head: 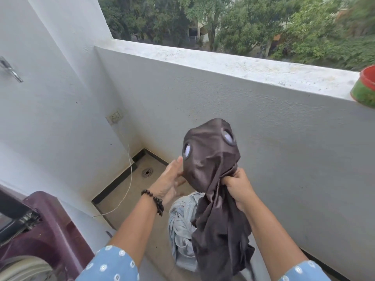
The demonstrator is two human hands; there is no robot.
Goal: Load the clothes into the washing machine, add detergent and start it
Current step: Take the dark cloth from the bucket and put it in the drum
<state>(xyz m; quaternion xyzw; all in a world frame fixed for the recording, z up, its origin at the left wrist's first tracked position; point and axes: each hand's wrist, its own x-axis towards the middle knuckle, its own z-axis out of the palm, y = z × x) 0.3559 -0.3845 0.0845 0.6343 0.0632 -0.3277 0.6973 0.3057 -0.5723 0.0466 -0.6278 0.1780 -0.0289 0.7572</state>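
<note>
My right hand (236, 185) grips the bunched dark garment (213, 179) mid-air above the pale clothes pile (182, 226); left hand (172, 179) open, touching it; best gather trailing cloth, then swing left to the washing machine (40, 230).

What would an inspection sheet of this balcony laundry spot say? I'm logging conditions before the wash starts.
Surface: beige tiled floor, round drain.
Job's things: dark brown satin garment held up; pale blue clothes pile below; maroon washing machine at left.
Clutter: red-and-green pot on the white parapet ledge.
Hands: right hand grips the garment; left hand open, touching it.
Cables: white cable from wall socket.
Surroundings: trees beyond.
</note>
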